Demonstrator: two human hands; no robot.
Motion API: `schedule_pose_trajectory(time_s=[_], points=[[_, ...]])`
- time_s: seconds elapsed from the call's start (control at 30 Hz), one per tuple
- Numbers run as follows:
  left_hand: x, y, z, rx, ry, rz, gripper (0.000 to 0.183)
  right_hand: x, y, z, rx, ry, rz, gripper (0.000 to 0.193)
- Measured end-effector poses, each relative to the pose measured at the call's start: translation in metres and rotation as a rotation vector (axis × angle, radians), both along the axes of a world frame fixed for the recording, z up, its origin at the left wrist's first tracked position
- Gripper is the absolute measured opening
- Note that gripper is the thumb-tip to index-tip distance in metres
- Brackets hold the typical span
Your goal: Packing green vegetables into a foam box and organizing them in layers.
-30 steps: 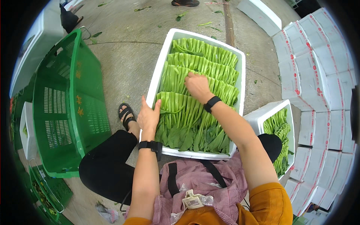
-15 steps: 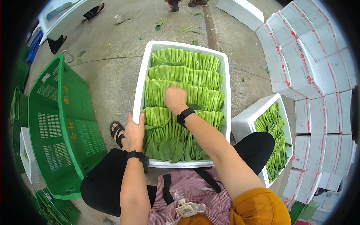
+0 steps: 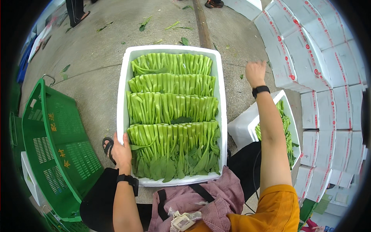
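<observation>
A white foam box (image 3: 222, 116) stands in front of me, filled with rows of leafy green vegetables (image 3: 174, 104). Their pale stalk ends face up and away, and dark leaves spread along the near side. My left hand (image 3: 122, 152) grips the box's left rim near its lower corner, thumb over the edge. Out past the box's right side, my right hand (image 3: 256, 73) is raised with curled fingers. A tiny green bit shows beside its fingertips; whether the hand holds it cannot be made out. Below that hand, a second white foam box (image 3: 243, 129) holds more greens (image 3: 285, 127).
A large green plastic crate (image 3: 65, 143) stands tilted at my left. White boxes (image 3: 320, 108) are stacked along the right. Leaf scraps (image 3: 145, 24) litter the concrete floor (image 3: 92, 50). Another person's legs (image 3: 76, 13) show at the far left.
My right hand has left the stalks and swung right, beyond the box's rim. My left hand keeps its hold. The view has shifted, so the box appears further left.
</observation>
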State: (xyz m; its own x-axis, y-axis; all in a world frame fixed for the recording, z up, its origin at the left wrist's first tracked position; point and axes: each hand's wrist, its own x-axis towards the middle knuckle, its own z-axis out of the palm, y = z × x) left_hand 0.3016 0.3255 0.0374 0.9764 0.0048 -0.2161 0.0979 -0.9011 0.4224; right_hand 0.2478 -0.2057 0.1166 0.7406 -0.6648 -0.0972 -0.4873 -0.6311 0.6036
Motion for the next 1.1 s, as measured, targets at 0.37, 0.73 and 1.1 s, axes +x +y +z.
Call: schedule_pose_trajectory(time_s=[0.37,0.73,1.1], points=[[-0.001,-0.005,0.000,0.110,-0.023,-0.010,0.050,0.071,0.067,-0.068,0.819,-0.667,0.150,0.008],[0.001,-0.008,0.002,0.139,-0.082,-0.019,0.047,0.090,0.076,-0.087,0.700,-0.593,0.309,0.006],[0.002,-0.002,-0.003,0.102,-0.082,-0.018,0.045,0.107,0.090,-0.094,0.508,-0.355,0.145,0.006]])
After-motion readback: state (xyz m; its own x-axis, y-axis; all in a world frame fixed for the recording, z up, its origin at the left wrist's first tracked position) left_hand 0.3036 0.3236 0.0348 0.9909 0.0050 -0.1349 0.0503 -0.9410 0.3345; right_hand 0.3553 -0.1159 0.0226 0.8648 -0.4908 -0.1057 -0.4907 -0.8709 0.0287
